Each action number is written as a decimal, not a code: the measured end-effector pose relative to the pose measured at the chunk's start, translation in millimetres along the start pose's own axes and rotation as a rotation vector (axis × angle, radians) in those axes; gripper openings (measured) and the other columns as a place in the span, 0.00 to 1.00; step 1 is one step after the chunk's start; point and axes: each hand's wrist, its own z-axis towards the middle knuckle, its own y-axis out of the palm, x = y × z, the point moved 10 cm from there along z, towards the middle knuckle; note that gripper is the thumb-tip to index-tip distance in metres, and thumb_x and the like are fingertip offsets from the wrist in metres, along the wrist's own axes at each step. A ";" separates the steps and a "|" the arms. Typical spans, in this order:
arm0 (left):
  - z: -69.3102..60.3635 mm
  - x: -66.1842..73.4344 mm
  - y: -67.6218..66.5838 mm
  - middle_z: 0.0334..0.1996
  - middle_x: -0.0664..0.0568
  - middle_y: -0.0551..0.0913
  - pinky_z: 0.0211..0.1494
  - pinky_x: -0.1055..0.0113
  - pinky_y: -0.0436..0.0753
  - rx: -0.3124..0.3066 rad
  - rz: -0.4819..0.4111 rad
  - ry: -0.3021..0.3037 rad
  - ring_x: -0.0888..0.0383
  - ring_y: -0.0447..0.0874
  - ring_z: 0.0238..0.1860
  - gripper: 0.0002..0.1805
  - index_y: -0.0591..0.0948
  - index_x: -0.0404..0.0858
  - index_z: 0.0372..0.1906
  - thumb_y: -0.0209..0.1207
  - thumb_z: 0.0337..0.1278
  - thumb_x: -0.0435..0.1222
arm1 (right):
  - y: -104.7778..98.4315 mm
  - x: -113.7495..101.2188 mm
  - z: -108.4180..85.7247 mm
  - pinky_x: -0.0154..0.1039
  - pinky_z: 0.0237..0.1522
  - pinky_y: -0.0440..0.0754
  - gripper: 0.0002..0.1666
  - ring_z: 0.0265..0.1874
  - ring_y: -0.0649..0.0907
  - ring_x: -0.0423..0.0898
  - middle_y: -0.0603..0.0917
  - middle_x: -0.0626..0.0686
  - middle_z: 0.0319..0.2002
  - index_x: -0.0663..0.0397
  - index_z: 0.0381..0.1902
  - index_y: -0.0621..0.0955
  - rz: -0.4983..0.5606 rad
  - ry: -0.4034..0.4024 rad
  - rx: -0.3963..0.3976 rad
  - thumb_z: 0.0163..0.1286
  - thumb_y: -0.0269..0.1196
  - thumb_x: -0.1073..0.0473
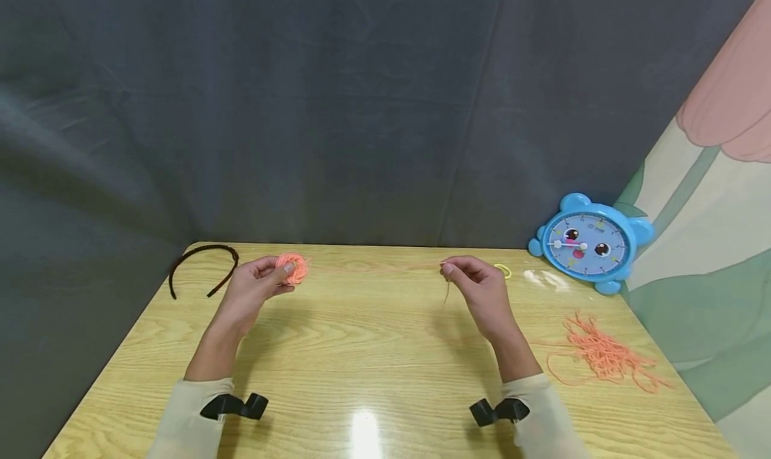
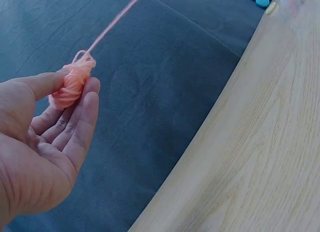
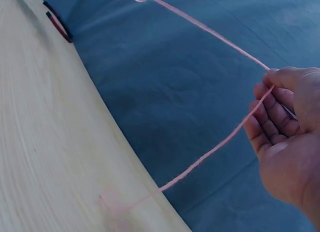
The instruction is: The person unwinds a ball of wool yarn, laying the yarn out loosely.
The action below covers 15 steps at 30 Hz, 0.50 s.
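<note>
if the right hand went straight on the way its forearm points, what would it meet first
Most likely the dark blue-grey fabric curtain behind the pale wooden table; nothing else shows ahead of the right hand in the head view, though depth is unclear.

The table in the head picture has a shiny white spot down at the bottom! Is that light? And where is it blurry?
Head view: probably glare on the table, with soft shadows beside the left hand and right hand; left wrist view: a smudge at top right is too blurred to name; right wrist view: the yarn strand turns hazy low over the table.
</note>
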 end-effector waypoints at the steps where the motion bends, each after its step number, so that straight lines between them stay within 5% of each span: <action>1: 0.0 -0.4 0.0 0.36 0.63 0.89 0.49 0.70 0.89 0.001 0.000 -0.002 0.65 0.90 0.39 0.18 0.81 0.30 0.54 0.64 0.72 0.42 | -3.8 -0.5 0.1 0.30 0.46 0.85 0.17 0.37 0.84 0.36 0.87 0.38 0.34 0.74 0.48 0.83 0.007 -0.001 0.011 0.75 0.66 0.60; 15: -1.7 1.8 -1.1 0.37 0.62 0.89 0.50 0.70 0.88 -0.003 0.015 0.006 0.63 0.89 0.40 0.21 0.80 0.29 0.55 0.63 0.72 0.43 | -54.8 -7.2 0.3 0.29 0.47 0.83 0.08 0.35 0.84 0.38 0.87 0.43 0.31 0.65 0.41 0.85 0.141 0.005 0.179 0.74 0.65 0.63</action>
